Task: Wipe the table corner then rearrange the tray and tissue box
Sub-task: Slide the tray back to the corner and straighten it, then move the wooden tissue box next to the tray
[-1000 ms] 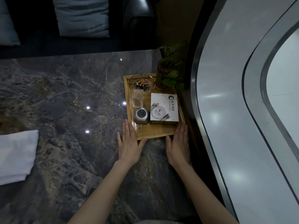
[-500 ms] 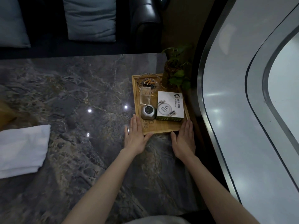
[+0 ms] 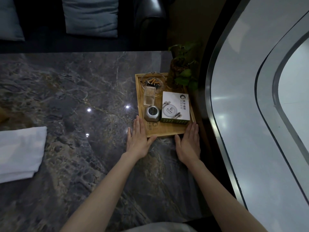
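Shallow rectangular bamboo tray [image 3: 168, 133] lying flat at the far right corner of a dark grey veined marble table [image 3: 75, 101], its right rim close to the table's right edge. White tissue box with a grey printed logo and green patterned side [image 3: 175, 106] standing inside the tray, in its near right part. Beside that box on the left, a small silver faceted gadget with a dark round face [image 3: 152, 113], touching or nearly touching the box. Behind the gadget, a clear rectangular plastic container [image 3: 149, 96], then a round glass ashtray holding cigarette butts [image 3: 153, 81] at the far left of the tray. Small green-leaved potted plant [image 3: 182, 72] at the tray's far right corner; cannot tell whether on the tray or just behind it.

Left hand [image 3: 138, 141] laid flat, palm down, fingers straight and together, against the tray's near left corner: fingers along the outside of the left rim, thumb spread along the near rim. Nothing clasped. Right hand [image 3: 189, 143] likewise flat and spread at the near right corner, fingertips beside the right rim, thumb pointing along the near rim. Nothing enclosed there either; contact by pressing only.

Folded white cloth [image 3: 18, 151] resting on the table at the left, well apart from both hands and tray.
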`<state>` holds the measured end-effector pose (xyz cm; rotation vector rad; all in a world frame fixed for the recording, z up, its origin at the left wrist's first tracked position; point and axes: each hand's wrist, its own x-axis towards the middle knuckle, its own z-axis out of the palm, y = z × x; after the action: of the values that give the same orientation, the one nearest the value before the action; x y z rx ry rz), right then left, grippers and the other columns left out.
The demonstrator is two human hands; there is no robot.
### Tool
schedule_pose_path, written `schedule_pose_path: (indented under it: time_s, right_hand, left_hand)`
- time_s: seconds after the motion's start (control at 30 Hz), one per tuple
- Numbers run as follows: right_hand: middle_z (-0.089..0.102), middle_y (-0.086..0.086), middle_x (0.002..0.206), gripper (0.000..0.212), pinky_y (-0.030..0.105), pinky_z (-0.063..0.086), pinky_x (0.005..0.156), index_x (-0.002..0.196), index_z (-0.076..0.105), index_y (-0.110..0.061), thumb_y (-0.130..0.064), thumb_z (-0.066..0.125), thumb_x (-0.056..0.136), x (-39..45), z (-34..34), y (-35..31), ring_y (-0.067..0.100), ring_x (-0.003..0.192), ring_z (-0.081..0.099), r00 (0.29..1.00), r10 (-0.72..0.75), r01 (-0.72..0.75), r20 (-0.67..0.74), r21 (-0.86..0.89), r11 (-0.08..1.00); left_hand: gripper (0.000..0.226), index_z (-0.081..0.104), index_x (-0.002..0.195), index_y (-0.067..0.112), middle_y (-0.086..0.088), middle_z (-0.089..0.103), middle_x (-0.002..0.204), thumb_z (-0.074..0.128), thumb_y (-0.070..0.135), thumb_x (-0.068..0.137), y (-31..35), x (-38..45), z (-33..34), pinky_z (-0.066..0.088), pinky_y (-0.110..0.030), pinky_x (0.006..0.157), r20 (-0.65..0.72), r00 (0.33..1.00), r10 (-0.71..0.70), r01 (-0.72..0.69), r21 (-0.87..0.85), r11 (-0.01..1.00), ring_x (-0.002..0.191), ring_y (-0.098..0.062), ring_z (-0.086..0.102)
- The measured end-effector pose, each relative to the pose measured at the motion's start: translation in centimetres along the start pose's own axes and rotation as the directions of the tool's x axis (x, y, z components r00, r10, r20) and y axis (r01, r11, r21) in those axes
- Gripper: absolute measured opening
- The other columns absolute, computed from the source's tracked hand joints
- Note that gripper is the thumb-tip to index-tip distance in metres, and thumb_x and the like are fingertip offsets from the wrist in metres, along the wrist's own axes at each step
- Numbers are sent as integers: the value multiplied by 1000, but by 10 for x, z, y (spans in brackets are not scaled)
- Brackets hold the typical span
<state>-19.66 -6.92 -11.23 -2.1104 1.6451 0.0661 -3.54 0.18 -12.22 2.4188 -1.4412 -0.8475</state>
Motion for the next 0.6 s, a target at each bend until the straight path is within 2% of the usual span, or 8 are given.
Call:
schedule_pose_path:
  time_s: [0.1,0.2,0.27,0.33,0.37,0.43,0.53,0.6]
  right_hand:
    - [-10,16,157,69,35,-5,118,146,-6,-1,-39,25,98,2,-4,-1,24,145,-12,1000,9,-9,20,-12,1000]
    - [-6,19,157,70,36,-3,118,146,-3,2,-36,30,98,1,-8,-10,26,145,-9,998,35,-38,43,69,997]
    - [5,19,157,67,36,6,118,146,6,3,-32,35,97,-5,-7,-23,28,145,1,1000,14,-16,23,102,995]
    - [25,18,152,56,37,21,115,141,28,3,-31,37,96,-13,-5,-40,28,141,20,1000,-23,24,-13,93,995]
    - [37,17,144,48,38,31,110,132,41,1,-31,38,96,-15,-5,-50,27,134,33,998,-48,51,-35,99,994]
    - [57,12,120,35,38,45,93,111,56,-6,-32,39,95,-17,-4,-73,24,111,52,990,-121,129,-72,117,985]
    - [64,7,96,30,34,49,74,95,60,-12,-34,40,94,-15,-8,-112,19,86,59,973,-227,231,-47,115,966]
    - [65,5,91,30,37,52,73,94,60,-13,-36,40,94,-14,-11,-141,19,81,61,967,-252,249,31,86,965]
  left_hand:
    - [88,-20,142,8,-6,-24,154,32,56,90,-1,-1,-4,-8,-41,115,17,1000,10,-10,5,1000,143,-18,-16]
    - [85,-12,145,10,-6,-16,156,35,54,90,-4,-1,-15,-2,-42,116,46,998,40,-38,-40,998,145,-18,-8]
    - [76,4,148,11,-7,3,158,39,48,91,-7,-1,-28,12,-41,117,57,996,70,-62,-125,990,145,-20,9]
    - [54,37,137,14,-7,40,144,43,41,92,-11,-3,-44,35,-36,105,47,994,97,-84,-228,970,128,-21,41]
    - [43,50,126,14,-7,53,130,45,38,92,-13,-6,-53,42,-33,94,45,995,94,-80,-258,963,115,-20,51]
    - [35,60,114,13,-8,62,114,44,36,93,-21,-12,-70,45,-34,86,57,996,65,-46,-281,959,103,-21,58]
    - [32,67,102,13,-10,68,103,45,35,93,-41,-21,-96,48,-36,83,22,1000,19,-12,-272,962,94,-22,62]
    - [33,68,96,11,-12,70,99,46,35,92,-57,-24,-116,49,-38,84,-62,998,-7,-6,-197,980,95,-26,63]
